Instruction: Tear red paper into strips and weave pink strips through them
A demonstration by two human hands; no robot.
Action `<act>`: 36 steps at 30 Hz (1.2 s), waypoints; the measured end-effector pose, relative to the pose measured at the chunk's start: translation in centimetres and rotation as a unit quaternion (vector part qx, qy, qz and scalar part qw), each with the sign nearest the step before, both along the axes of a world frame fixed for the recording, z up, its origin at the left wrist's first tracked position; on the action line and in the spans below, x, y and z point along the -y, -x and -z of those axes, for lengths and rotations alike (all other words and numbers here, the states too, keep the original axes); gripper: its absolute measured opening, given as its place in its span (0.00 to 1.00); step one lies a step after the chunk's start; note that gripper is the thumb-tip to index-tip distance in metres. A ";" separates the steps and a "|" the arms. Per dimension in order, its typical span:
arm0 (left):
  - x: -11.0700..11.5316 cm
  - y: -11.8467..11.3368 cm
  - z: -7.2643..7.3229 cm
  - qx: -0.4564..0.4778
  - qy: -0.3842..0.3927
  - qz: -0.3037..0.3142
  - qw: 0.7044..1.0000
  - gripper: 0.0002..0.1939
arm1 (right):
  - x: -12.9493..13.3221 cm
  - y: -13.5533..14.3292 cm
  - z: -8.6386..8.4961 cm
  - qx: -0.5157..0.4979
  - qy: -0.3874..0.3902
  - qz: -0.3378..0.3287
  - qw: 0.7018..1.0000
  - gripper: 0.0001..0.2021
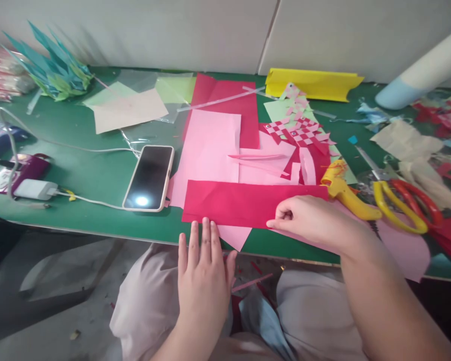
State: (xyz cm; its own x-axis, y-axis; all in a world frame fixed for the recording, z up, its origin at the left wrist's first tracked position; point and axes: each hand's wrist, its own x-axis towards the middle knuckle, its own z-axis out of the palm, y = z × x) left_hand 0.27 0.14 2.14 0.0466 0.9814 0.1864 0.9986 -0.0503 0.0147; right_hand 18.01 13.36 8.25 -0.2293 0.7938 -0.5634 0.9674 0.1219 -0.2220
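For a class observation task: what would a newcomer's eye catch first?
Probably the long deep-pink paper strip near the front edge of the green table, the left hand at its lower edge, the right hand over its right part. Then perhaps the spiky teal-and-green craft piece, back left, and the bright yellow folded sheet, back, right of centre.

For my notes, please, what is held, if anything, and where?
The right hand seems to pinch the red paper by its lower edge; left hand, nothing.
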 end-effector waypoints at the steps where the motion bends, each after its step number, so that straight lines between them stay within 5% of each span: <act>1: -0.1 -0.1 -0.1 0.004 -0.002 0.004 1.000 0.26 | 0.0 0.0 0.1 0.001 -0.001 -0.002 1.000 0.16; 14: -0.8 -2.1 -0.1 0.043 -0.009 0.069 0.997 0.23 | 0.0 -0.2 -0.1 -0.013 -0.024 -0.012 1.000 0.16; 25: -1.5 -3.9 0.1 0.027 -0.060 0.120 0.991 0.23 | 0.0 -1.6 1.9 -0.067 -0.059 -0.044 0.995 0.15; 36: -1.7 -4.7 0.3 0.001 -0.060 0.145 0.988 0.25 | -0.1 -1.5 1.3 -0.071 -0.054 -0.045 0.995 0.16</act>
